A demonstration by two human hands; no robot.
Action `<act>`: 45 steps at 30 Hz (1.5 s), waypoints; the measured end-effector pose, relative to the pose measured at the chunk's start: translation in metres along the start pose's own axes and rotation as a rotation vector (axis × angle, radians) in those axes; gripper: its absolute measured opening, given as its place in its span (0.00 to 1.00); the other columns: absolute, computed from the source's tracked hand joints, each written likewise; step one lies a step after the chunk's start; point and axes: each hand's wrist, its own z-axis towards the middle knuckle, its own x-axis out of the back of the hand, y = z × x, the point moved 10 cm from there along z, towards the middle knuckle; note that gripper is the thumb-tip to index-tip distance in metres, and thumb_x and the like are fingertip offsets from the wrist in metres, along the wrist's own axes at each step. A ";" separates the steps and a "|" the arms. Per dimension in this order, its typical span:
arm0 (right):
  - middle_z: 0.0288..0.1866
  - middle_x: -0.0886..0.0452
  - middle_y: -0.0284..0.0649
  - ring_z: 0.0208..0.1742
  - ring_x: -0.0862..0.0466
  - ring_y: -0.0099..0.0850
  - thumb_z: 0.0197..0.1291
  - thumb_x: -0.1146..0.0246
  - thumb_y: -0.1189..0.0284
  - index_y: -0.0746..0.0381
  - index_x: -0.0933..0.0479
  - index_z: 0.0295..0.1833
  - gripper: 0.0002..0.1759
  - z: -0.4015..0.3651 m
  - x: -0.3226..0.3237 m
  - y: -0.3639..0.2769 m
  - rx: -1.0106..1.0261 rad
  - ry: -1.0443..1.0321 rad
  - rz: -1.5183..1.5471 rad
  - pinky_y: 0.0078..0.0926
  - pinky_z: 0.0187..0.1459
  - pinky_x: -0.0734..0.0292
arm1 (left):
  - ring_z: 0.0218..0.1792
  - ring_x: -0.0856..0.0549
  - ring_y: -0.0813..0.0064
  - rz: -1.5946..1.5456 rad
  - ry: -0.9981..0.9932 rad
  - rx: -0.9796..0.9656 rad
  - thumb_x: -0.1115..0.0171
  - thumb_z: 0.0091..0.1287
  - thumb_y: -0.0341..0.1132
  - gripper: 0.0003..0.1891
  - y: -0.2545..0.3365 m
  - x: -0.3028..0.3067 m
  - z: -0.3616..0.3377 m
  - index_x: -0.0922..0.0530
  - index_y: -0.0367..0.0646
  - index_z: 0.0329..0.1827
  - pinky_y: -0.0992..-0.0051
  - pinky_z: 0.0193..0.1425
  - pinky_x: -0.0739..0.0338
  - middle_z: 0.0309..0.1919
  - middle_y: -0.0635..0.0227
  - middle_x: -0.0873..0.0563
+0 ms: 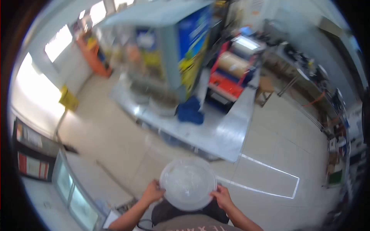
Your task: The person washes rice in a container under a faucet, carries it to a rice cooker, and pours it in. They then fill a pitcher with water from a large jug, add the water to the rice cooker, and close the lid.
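A round, whitish translucent container (188, 184) with a wide rim is in front of my body, low in the head view. My left hand (155, 191) grips its left edge, the thumb lying on the rim. At the right edge my right hand (222, 196) pinches the rim in the same way. What the container holds, if anything, is too blurred to make out. My fingers under the rim are hidden.
Ahead stands a metal table (231, 134) with a blue cloth (190, 111), a red-framed machine with rolls (231, 71) and a tall display cabinet (165, 57). A glass-doored fridge (73, 192) is at left, a wooden stool (265, 90) at right. White tape (269, 168) marks the floor.
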 end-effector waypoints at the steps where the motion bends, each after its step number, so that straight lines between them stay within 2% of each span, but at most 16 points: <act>1: 0.35 0.16 0.32 0.33 0.20 0.19 0.56 0.32 0.81 0.67 0.18 0.48 0.12 -0.011 0.021 -0.015 0.044 0.035 0.044 0.18 0.34 0.26 | 0.37 0.10 0.59 -0.006 -0.033 -0.079 0.31 0.55 0.35 0.21 0.038 -0.009 -0.015 0.18 0.29 0.48 0.62 0.45 0.16 0.36 0.48 0.11; 3: 0.34 0.16 0.35 0.32 0.17 0.23 0.61 0.33 0.77 0.68 0.19 0.43 0.07 -0.045 0.056 -0.058 0.134 0.072 0.075 0.23 0.34 0.20 | 0.41 0.09 0.59 0.086 -0.099 -0.242 0.33 0.58 0.34 0.20 0.080 -0.045 -0.024 0.17 0.29 0.51 0.62 0.46 0.14 0.39 0.51 0.10; 4: 0.34 0.16 0.35 0.32 0.17 0.23 0.61 0.33 0.77 0.68 0.19 0.43 0.07 -0.063 0.074 -0.082 0.208 0.083 0.112 0.23 0.34 0.20 | 0.26 0.12 0.67 -0.129 -0.083 -0.350 0.33 0.58 0.33 0.13 0.115 -0.058 -0.038 0.19 0.28 0.36 0.68 0.30 0.16 0.27 0.56 0.13; 5: 0.30 0.19 0.36 0.30 0.19 0.26 0.64 0.35 0.72 0.66 0.18 0.44 0.09 -0.083 0.095 -0.095 0.226 0.117 0.111 0.26 0.33 0.23 | 0.26 0.12 0.67 -0.094 -0.087 -0.414 0.33 0.58 0.33 0.13 0.146 -0.072 -0.046 0.19 0.28 0.36 0.68 0.30 0.16 0.27 0.56 0.13; 7: 0.25 0.22 0.37 0.28 0.20 0.30 0.66 0.37 0.66 0.65 0.18 0.45 0.12 -0.112 0.138 -0.117 0.257 0.165 0.146 0.29 0.31 0.25 | 0.32 0.10 0.63 -0.200 -0.225 -0.206 0.37 0.62 0.28 0.15 0.179 -0.117 -0.069 0.18 0.24 0.48 0.66 0.38 0.13 0.34 0.53 0.10; 8: 0.25 0.23 0.36 0.28 0.21 0.27 0.66 0.38 0.67 0.66 0.18 0.44 0.12 -0.127 0.160 -0.136 0.302 0.161 0.135 0.25 0.30 0.27 | 0.28 0.11 0.64 -0.180 -0.172 -0.291 0.38 0.62 0.26 0.13 0.207 -0.130 -0.081 0.18 0.23 0.46 0.67 0.32 0.13 0.33 0.53 0.11; 9: 0.24 0.23 0.34 0.28 0.22 0.25 0.66 0.38 0.69 0.68 0.19 0.43 0.11 -0.140 0.186 -0.150 0.344 0.158 0.117 0.22 0.29 0.28 | 0.28 0.11 0.64 -0.157 -0.179 -0.314 0.38 0.62 0.26 0.13 0.225 -0.149 -0.084 0.18 0.23 0.46 0.67 0.32 0.13 0.33 0.53 0.11; 10: 0.32 0.15 0.38 0.32 0.14 0.28 0.66 0.34 0.71 0.67 0.20 0.42 0.09 -0.125 0.225 -0.131 0.240 0.117 0.190 0.27 0.36 0.17 | 0.26 0.11 0.64 -0.208 -0.218 -0.346 0.38 0.61 0.26 0.13 0.243 -0.171 -0.082 0.17 0.24 0.45 0.67 0.28 0.14 0.32 0.54 0.11; 15: 0.31 0.16 0.42 0.26 0.14 0.33 0.71 0.37 0.67 0.67 0.22 0.37 0.13 -0.190 0.326 -0.218 0.378 0.129 0.243 0.32 0.29 0.14 | 0.20 0.14 0.67 -0.329 -0.339 -0.473 0.38 0.58 0.25 0.12 0.352 -0.265 -0.111 0.17 0.25 0.41 0.68 0.21 0.17 0.27 0.56 0.12; 19: 0.27 0.18 0.39 0.23 0.17 0.28 0.70 0.34 0.66 0.66 0.22 0.35 0.14 -0.215 0.393 -0.268 0.460 0.172 0.289 0.30 0.26 0.16 | 0.16 0.17 0.72 -0.395 -0.389 -0.529 0.38 0.57 0.25 0.09 0.438 -0.317 -0.146 0.18 0.27 0.37 0.73 0.17 0.21 0.24 0.59 0.13; 26: 0.24 0.20 0.35 0.19 0.23 0.23 0.66 0.30 0.66 0.64 0.21 0.33 0.15 -0.202 0.487 -0.352 0.515 0.442 0.238 0.24 0.19 0.27 | 0.11 0.21 0.74 -0.283 -0.384 -0.534 0.37 0.62 0.31 0.09 0.565 -0.397 -0.120 0.18 0.31 0.31 0.75 0.13 0.28 0.18 0.60 0.16; 31: 0.24 0.21 0.34 0.18 0.23 0.23 0.68 0.31 0.64 0.64 0.22 0.33 0.15 -0.166 0.557 -0.403 0.466 0.540 0.302 0.23 0.19 0.27 | 0.10 0.22 0.73 -0.403 -0.545 -0.497 0.37 0.62 0.30 0.08 0.667 -0.460 -0.092 0.19 0.32 0.30 0.73 0.12 0.28 0.17 0.61 0.18; 33: 0.23 0.22 0.34 0.18 0.23 0.23 0.68 0.32 0.63 0.63 0.22 0.32 0.16 -0.159 0.589 -0.430 0.447 0.598 0.322 0.23 0.19 0.27 | 0.15 0.18 0.73 -0.411 -0.559 -0.555 0.36 0.61 0.29 0.08 0.726 -0.475 -0.099 0.19 0.31 0.30 0.74 0.16 0.24 0.21 0.60 0.15; 36: 0.24 0.20 0.34 0.18 0.23 0.23 0.70 0.34 0.62 0.65 0.21 0.35 0.17 -0.150 0.624 -0.478 0.473 0.679 0.328 0.22 0.18 0.27 | 0.08 0.25 0.79 -0.402 -0.652 -0.597 0.38 0.63 0.26 0.07 0.808 -0.508 -0.093 0.22 0.35 0.26 0.79 0.08 0.34 0.16 0.63 0.18; 39: 0.25 0.18 0.35 0.18 0.22 0.23 0.71 0.36 0.59 0.66 0.20 0.37 0.19 -0.147 0.667 -0.528 0.532 0.740 0.326 0.22 0.18 0.27 | 0.10 0.24 0.79 -0.387 -0.712 -0.664 0.38 0.61 0.28 0.06 0.885 -0.547 -0.084 0.20 0.33 0.29 0.78 0.10 0.34 0.19 0.64 0.17; 45: 0.25 0.18 0.36 0.19 0.22 0.22 0.72 0.38 0.59 0.66 0.20 0.38 0.19 -0.114 0.763 -0.635 0.746 0.739 0.392 0.21 0.18 0.28 | 0.07 0.25 0.80 -0.406 -0.748 -0.795 0.37 0.65 0.29 0.09 1.031 -0.629 -0.061 0.23 0.37 0.26 0.80 0.07 0.37 0.16 0.65 0.18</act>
